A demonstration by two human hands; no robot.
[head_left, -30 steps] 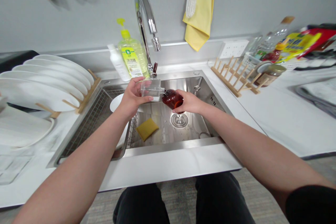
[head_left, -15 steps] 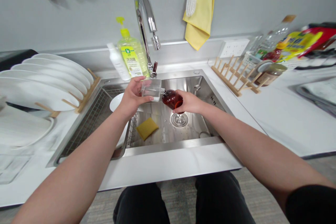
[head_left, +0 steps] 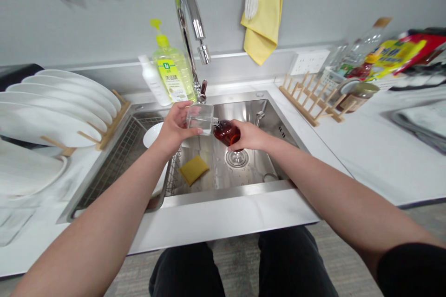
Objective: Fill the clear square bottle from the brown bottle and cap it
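My left hand (head_left: 176,125) grips a clear, square-sided bottle (head_left: 202,119) lying on its side, its neck pointing right. In my right hand (head_left: 249,135) is a dark reddish-brown bottle (head_left: 226,133), tilted so that its mouth meets the clear bottle's neck. The two mouths look to be touching or nearly so. Both bottles are held above the steel sink (head_left: 216,188). Some clear liquid seems to lie in the square bottle. Below them a yellow sponge (head_left: 194,170) lies on the sink floor, left of the drain (head_left: 237,158).
A chrome faucet (head_left: 191,23) rises behind the sink, with a yellow-green dish soap bottle (head_left: 173,72) and a white bottle (head_left: 153,81) beside it. White plates (head_left: 66,102) stand in a rack at left. A wire basket (head_left: 114,158) holds white dishes. A wooden rack (head_left: 306,100) stands right.
The view has shifted slightly. Both hands keep hold of their bottles, mouth to mouth, in almost the same place over the sink.
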